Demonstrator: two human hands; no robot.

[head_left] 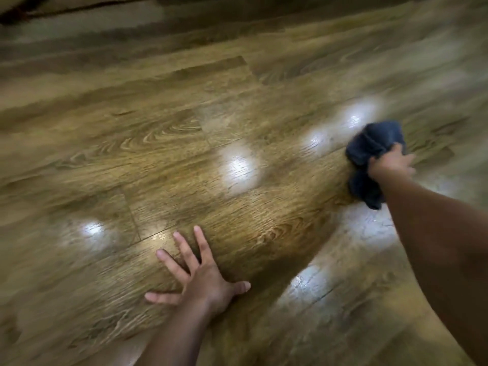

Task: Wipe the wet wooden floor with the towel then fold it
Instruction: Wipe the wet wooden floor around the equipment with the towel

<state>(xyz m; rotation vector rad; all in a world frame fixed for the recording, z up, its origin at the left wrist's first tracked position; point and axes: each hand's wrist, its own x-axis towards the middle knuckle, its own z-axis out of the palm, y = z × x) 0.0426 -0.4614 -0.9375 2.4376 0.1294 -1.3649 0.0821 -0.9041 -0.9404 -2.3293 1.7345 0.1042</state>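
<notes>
Two hands | right hand (390, 165) grips towel (372, 146) | left hand (203, 281) flat on floor (184, 133)

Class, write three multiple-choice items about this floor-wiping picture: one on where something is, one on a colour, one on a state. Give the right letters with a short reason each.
1. Where is the towel?
A. under the left hand
B. at the right, in the right hand
C. hanging on a rail

2. What colour is the towel?
A. white
B. red
C. dark blue-grey

3. How is the left hand?
A. flat on the floor, fingers spread
C. closed in a fist
B. lifted, holding a cloth

Key: 1 B, the right hand grips the bunched towel against the floor. 2 C, the cloth looks dark blue-grey. 3 A, the palm lies on the boards with nothing in it.
</notes>
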